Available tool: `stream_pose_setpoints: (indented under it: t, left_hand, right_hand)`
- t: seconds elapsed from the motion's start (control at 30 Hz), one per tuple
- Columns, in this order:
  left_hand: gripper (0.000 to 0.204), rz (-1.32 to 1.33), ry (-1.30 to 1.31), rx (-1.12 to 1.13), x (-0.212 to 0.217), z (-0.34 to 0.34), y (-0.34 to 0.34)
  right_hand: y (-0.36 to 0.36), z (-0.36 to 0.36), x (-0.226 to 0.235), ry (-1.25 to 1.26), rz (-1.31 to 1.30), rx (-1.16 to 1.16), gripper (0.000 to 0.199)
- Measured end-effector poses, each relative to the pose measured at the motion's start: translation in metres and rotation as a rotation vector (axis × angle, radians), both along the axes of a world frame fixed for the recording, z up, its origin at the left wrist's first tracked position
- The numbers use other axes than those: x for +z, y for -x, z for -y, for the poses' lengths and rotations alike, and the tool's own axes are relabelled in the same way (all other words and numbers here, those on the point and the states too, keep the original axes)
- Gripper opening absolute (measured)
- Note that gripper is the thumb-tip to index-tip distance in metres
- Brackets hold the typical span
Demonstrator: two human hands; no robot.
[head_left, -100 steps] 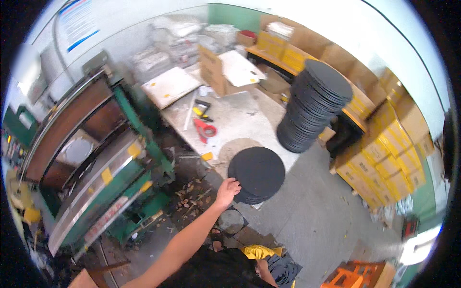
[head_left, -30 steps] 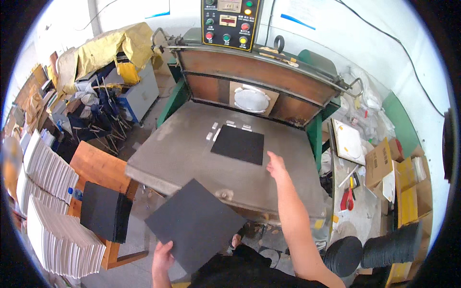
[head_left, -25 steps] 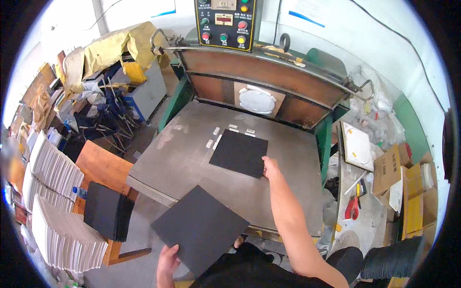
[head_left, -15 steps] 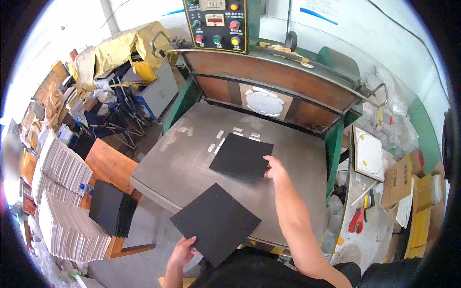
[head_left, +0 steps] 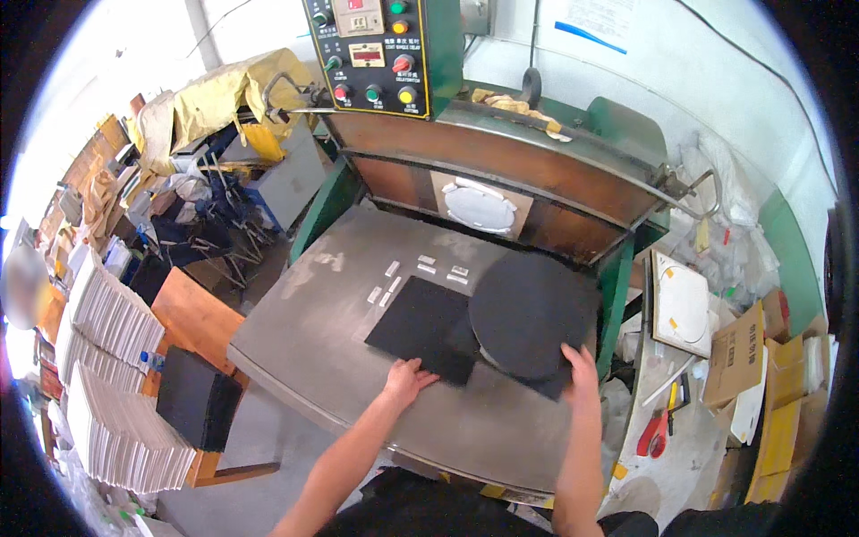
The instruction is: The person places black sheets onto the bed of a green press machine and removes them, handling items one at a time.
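A black square sheet [head_left: 419, 320] lies on the grey machine bed, beside several small white strips [head_left: 391, 285]. My left hand [head_left: 410, 380] pinches the near edge of this sheet. To its right is a round black piece [head_left: 530, 309] with a thin pale edge at its lower left. Dark corners of another black sheet [head_left: 546, 387] show beneath the round piece. At the near right edge of these pieces my right hand [head_left: 580, 367] is closed, its thumb and fingers gripping the sheet's rim; the fingertips are partly hidden and blurred.
Behind the grey bed [head_left: 300, 345] stands a raised brown panel [head_left: 385, 183] with a pale oval on it. A control box [head_left: 376, 67] hangs above. Stacks of white sheets [head_left: 125, 421] and black sheets [head_left: 192, 394] stand left. Red-handled scissors [head_left: 656, 434] lie on the right bench.
The left hand has brought its black sheet forward onto the bed. My right hand has moved right with the other sheet, and a round black piece now shows there.
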State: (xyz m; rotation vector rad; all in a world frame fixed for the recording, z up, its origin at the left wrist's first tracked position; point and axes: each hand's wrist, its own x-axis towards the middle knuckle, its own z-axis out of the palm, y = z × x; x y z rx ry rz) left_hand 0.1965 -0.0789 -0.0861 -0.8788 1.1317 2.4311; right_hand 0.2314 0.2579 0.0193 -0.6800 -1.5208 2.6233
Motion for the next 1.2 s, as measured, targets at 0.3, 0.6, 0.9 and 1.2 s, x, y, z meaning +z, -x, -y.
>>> stream_pose_setpoints:
  t: [0.3, 0.6, 0.9, 1.2]
  left_hand:
    - [0.045, -0.249, 0.600, -0.126, -0.016, -0.003, 0.010]
    - [0.068, -0.908, 1.798, -0.801, -0.012, -0.117, 0.081]
    - [0.062, -0.548, 0.119, -1.373, 0.035, -0.103, 0.018]
    - [0.046, -0.604, -0.119, -1.436, 0.087, -0.079, -0.138]
  right_hand:
    - [-0.242, -0.015, -0.004, -0.012, 0.060, -0.408, 0.048]
    - [-0.287, 0.098, 0.053, -0.179, 0.265, -0.609, 0.036]
    - [-0.339, 0.158, 0.035, -0.045, 0.284, -0.851, 0.027]
    - [-0.413, 0.155, 0.015, -0.063, 0.246, -0.791, 0.024]
